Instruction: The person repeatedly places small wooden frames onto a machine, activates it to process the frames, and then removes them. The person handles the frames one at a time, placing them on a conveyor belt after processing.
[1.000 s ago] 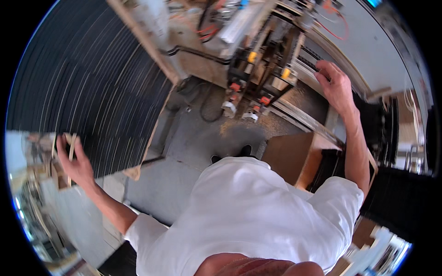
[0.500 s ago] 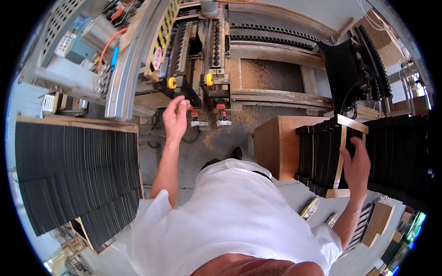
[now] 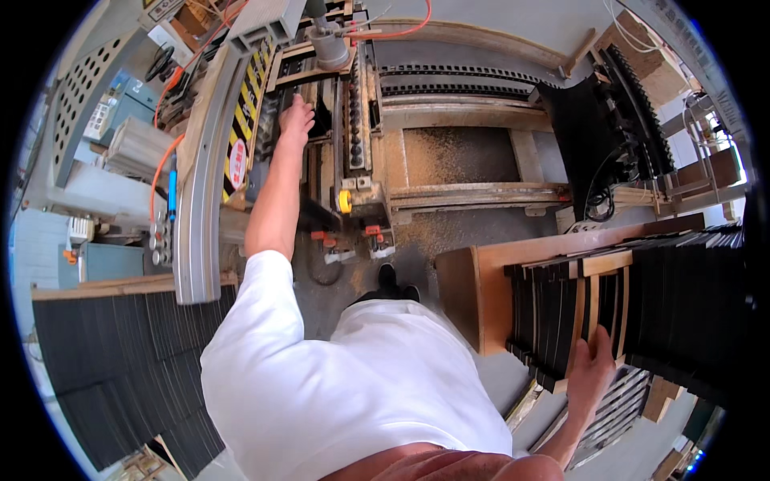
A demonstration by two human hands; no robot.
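Touching a pale wooden strip (image 3: 593, 309) in the row of black slats (image 3: 547, 309), the right hand (image 3: 592, 373) is observed with thumb and fingers partly spread; whether a firm hold is taken cannot be told. The row is located on the person's right, beside a brown panel (image 3: 492, 301). The left hand (image 3: 297, 120) is positioned over the machine (image 3: 355, 136), near a grey cylinder (image 3: 330, 50), fingers loosely curled; any grasp there cannot be confirmed.

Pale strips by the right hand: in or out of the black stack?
In: the black stack shows on both sides of the pale strips; the right hand is at their near ends.
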